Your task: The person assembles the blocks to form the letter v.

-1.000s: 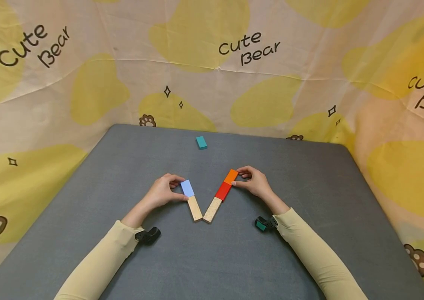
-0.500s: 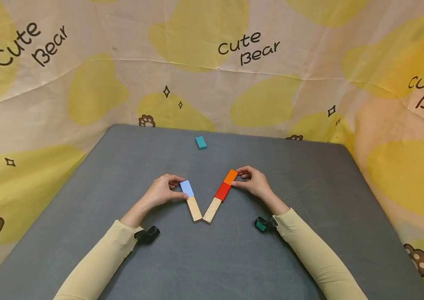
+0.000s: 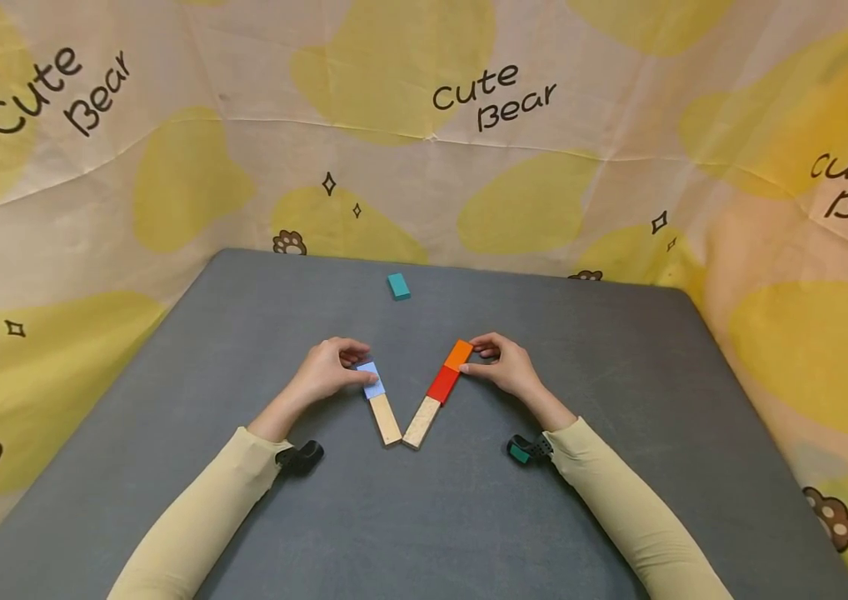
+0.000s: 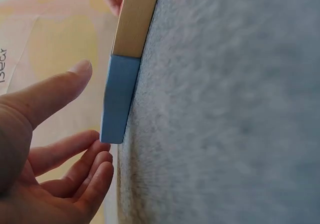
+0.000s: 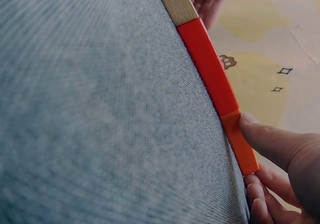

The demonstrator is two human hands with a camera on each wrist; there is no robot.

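Wooden blocks lie in a V on the table, its point towards me. The left row is a plain wood block (image 3: 386, 419) with a light blue block (image 3: 376, 389) beyond it. The right row has another plain wood block (image 3: 421, 422), a red block (image 3: 442, 384) and an orange block (image 3: 459, 355) at the far end. My left hand (image 3: 323, 368) hovers at the blue block; in the left wrist view its thumb (image 4: 62, 91) stands apart from it, and the fingertips are right at its end. My right hand (image 3: 510, 367) pinches the orange block between thumb (image 5: 265, 136) and fingers.
A teal block (image 3: 398, 287) lies alone near the back edge of the grey table (image 3: 424, 525). Behind rises a patterned curtain (image 3: 379, 83) printed with "Cute Bear". Both wrists wear black camera mounts.
The left hand has lifted slightly, its thumb coming off the blue block's side and now over it in the head view. The right hand and the blocks have kept their places.
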